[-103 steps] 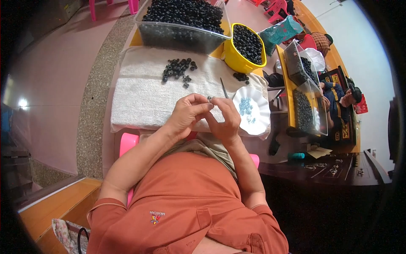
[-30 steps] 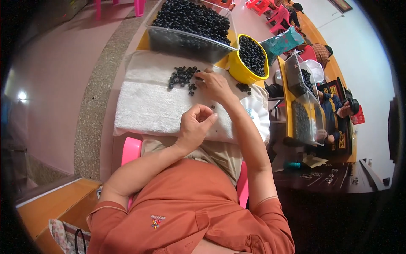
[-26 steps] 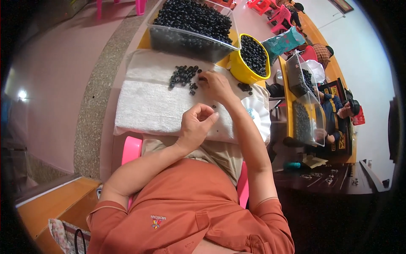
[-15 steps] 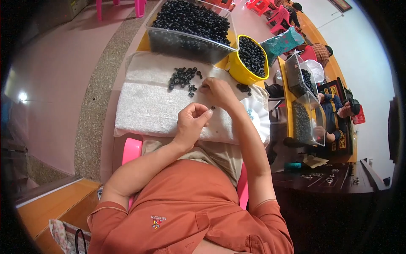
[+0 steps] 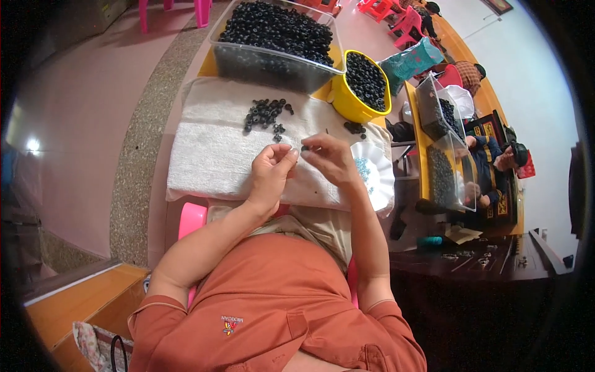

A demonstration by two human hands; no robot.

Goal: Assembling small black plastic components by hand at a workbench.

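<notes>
Both hands meet over a white cloth [image 5: 204, 149] spread on the work surface before me. My left hand [image 5: 268, 177] is pinched closed at thumb and forefinger; whatever lies between the tips is too small to name. Just to its right, my right hand [image 5: 331, 160] pinches a small round black piece [image 5: 305, 148] close to the left fingertips. Beyond the hands lies a loose pile of small black ring-like pieces [image 5: 263, 113]. A white fluted dish [image 5: 383, 180] with tiny light-blue bits sits beside my right wrist.
A clear plastic bin [image 5: 273, 65] full of black pieces stands at the back, with a yellow tub [image 5: 353, 111] of similar pieces to its right. A few black pieces [image 5: 355, 129] lie by the tub. More clear bins [image 5: 443, 167] and seated people are farther right.
My right hand has come back from beside the loose pile toward my left hand, now with a black piece at its fingertips. The left hand has shifted slightly left and up.
</notes>
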